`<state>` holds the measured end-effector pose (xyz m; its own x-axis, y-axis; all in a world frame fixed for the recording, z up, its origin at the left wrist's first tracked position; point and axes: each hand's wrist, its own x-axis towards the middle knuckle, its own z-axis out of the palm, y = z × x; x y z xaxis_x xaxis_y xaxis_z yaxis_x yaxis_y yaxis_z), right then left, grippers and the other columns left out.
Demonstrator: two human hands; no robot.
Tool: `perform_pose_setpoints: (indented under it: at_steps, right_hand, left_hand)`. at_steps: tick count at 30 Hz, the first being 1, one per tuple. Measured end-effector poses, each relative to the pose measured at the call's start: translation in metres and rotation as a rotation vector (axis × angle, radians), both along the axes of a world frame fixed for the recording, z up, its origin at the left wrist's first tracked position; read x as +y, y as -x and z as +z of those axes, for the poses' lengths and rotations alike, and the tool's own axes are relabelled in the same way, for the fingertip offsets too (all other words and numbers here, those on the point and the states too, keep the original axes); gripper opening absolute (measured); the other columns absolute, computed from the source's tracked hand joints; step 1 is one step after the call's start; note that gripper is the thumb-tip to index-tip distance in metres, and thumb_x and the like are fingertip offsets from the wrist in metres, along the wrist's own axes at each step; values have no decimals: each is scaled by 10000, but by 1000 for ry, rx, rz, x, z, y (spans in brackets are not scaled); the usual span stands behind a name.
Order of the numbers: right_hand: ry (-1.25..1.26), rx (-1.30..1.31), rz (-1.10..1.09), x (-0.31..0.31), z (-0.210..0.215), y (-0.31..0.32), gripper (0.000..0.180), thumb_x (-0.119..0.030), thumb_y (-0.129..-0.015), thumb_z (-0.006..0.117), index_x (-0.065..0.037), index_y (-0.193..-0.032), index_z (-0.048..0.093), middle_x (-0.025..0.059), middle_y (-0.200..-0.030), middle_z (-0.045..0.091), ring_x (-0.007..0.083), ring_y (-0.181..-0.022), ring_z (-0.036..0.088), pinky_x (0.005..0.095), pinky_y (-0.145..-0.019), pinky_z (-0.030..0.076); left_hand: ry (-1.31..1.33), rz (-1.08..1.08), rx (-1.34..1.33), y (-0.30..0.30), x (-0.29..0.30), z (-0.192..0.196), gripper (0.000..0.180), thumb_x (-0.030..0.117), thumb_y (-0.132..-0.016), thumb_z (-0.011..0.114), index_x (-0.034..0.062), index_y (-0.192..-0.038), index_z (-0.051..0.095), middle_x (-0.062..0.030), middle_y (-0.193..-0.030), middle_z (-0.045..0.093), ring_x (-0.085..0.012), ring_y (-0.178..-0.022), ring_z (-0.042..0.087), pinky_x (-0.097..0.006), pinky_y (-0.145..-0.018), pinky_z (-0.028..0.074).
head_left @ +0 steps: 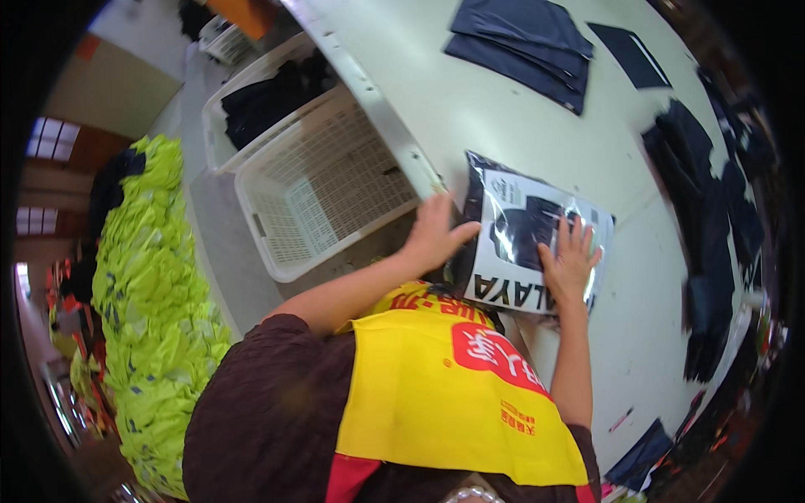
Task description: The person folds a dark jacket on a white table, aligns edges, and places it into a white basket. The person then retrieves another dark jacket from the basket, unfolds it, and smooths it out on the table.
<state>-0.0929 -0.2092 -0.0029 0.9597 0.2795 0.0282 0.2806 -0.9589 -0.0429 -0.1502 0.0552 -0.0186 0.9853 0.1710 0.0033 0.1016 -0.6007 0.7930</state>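
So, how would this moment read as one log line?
package: on table; left hand: open, by package's left edge; right hand: spread on package; white basket: beside table

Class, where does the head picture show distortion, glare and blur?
Head view: the table looks bent toward the black rim; head view: highlights glint on the plastic package, and an upper-left window looks washed out; head view: the left hand seems slightly soft.

yellow apron (394, 402); red printed patch (496, 355); red straps (352, 478); dark brown short-sleeved top (260, 402); pearly beads (474, 495)
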Motion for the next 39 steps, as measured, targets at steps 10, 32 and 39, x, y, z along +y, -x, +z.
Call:
perform_pose_setpoints:
  at_steps: [10,32,39]
  right_hand:
    - [-986,371,-572,-24,4,-4,806,-242,-758,689,-9,-1401,262,157,-1377,357,272,-1254,368,359,-1047,291]
    - [-707,887,202,458,-248,-108,803,-98,-730,658,12,-1410,245,220,-1385,387,285,-1274,400,318,-1039,313]
    - [-919,490,-103,465,-342,-195,638,-191,-801,636,-22,-1357,374,185,-1376,404,313,-1282,378,389,-1041,322]
  left_hand:
    - [579,-41,287,11,48,-2,789,322,-756,713,-45,-1340,331,-253,-1216,469,-330,-1156,460,-358,-981,370]
    - [846,1035,261,76,385,-268,554,310,-854,647,-23,-1256,461,-104,-1198,546,-200,-1074,514,-315,-911,390]
    - [421,886,713,4,447,-369,939,548,-807,583,-23,-1428,171,-247,-1443,261,-345,-1334,284,-369,-1064,282]
